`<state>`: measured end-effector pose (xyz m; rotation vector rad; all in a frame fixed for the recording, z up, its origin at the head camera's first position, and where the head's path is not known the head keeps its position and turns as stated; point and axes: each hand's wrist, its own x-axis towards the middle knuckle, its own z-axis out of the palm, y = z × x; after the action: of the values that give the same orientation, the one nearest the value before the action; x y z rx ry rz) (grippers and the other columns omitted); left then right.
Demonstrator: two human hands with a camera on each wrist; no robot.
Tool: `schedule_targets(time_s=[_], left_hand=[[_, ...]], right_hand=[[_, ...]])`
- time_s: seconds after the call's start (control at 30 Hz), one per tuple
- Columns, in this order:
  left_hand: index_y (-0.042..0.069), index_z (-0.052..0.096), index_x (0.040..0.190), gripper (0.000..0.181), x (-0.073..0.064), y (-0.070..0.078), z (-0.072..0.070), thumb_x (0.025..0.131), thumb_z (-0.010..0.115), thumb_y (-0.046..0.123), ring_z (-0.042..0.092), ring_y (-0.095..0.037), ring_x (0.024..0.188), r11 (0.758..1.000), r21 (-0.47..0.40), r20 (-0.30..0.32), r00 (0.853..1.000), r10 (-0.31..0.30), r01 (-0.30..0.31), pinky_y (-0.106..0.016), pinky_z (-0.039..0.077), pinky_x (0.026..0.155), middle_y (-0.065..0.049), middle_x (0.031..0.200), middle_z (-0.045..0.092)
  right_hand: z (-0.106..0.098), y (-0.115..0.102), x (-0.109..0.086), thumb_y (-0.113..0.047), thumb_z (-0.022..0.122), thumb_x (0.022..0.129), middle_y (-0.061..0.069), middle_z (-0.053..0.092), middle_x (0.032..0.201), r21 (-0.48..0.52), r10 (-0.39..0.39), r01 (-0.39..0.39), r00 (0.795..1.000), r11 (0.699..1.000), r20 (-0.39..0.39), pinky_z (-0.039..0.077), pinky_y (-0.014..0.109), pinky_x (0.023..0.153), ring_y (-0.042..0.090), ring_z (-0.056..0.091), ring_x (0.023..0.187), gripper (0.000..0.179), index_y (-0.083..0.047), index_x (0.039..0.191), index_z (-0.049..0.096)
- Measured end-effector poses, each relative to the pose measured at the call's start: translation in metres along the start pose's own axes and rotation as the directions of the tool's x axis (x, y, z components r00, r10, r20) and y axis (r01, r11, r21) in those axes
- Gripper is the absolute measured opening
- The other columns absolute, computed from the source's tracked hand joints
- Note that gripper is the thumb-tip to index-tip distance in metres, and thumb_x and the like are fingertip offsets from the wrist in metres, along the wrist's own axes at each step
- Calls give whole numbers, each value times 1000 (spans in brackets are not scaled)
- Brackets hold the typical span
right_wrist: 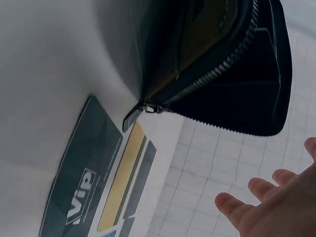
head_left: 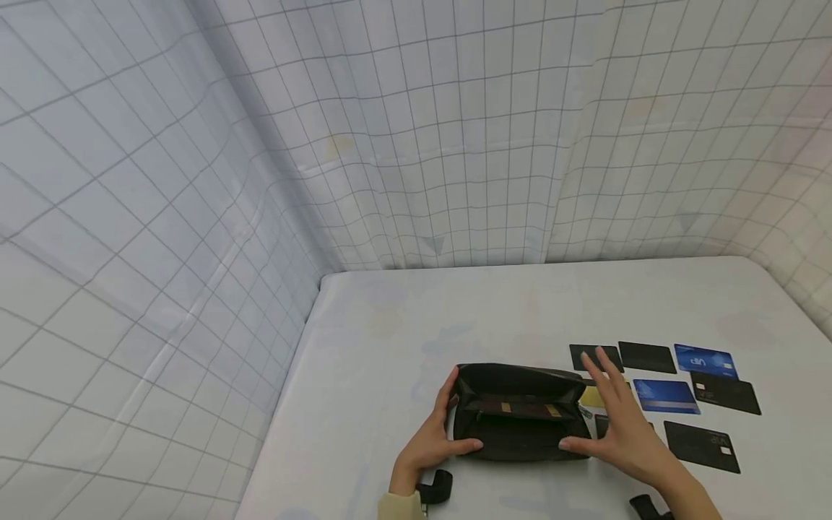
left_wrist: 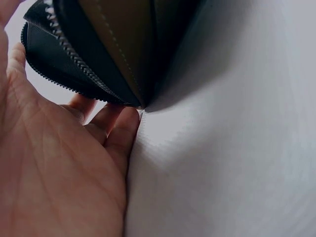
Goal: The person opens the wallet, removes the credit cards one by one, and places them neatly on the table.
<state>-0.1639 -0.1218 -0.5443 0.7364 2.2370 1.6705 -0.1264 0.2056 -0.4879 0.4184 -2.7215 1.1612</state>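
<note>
A black zip wallet [head_left: 520, 442] lies unzipped on the white table, its mouth spread so the inner pockets show. My left hand [head_left: 425, 439] grips its left end, thumb over the front edge and fingers behind; the left wrist view shows those fingers against the zipped edge [left_wrist: 74, 61]. At the other end my right hand [head_left: 627, 432] has its fingers spread, with the thumb at the wallet's front right corner. In the right wrist view those fingers [right_wrist: 264, 190] are apart from the wallet. A zip pull [right_wrist: 132, 117] hangs at that corner.
Right of the wallet lie several cards: a yellow one [head_left: 591, 397], blue ones such as this card [head_left: 666, 396], and black ones, including a VIP card [head_left: 702, 446]. Another black VIP card [right_wrist: 81, 173] lies close to the wallet. Grid-patterned white curtains [head_left: 455, 144] surround the table [head_left: 364, 347].
</note>
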Motion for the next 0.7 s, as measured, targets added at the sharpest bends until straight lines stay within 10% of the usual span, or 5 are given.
schedule_targets(time_s=[0.13, 0.37, 0.7], left_hand=[[34, -4, 153, 111, 0, 1, 0, 80, 79, 23, 23, -26, 138, 1000, 1, 2, 1000, -3, 3, -56, 23, 104, 5, 158, -1], [34, -3, 153, 110, 1, 1, 0, 80, 79, 21, 21, -24, 139, 1000, 1, 2, 1000, -14, 14, -54, 22, 106, 5, 157, -1], [26, -1, 154, 77, 3, -2, 0, 100, 51, 13, 12, -25, 141, 999, -11, 1, 999, 49, -49, -51, 17, 109, 0, 158, -2]], right_hand=[[12, -6, 0, -58, 89, 44, 6, -6, 158, -85, -53, 58, 997, 995, 64, 24, 74, 90, 45, 10, 137, 138, -27, 154, 13], [23, -7, -1, -69, 85, 36, 8, -8, 157, -208, -147, 167, 983, 964, 106, -11, 47, 109, 33, -7, 141, 144, -22, 154, 17], [21, -1, 2, -55, 91, 43, 6, 10, 157, -248, -226, 229, 973, 941, 40, 3, 47, 111, 36, 13, 140, 133, -18, 152, 24]])
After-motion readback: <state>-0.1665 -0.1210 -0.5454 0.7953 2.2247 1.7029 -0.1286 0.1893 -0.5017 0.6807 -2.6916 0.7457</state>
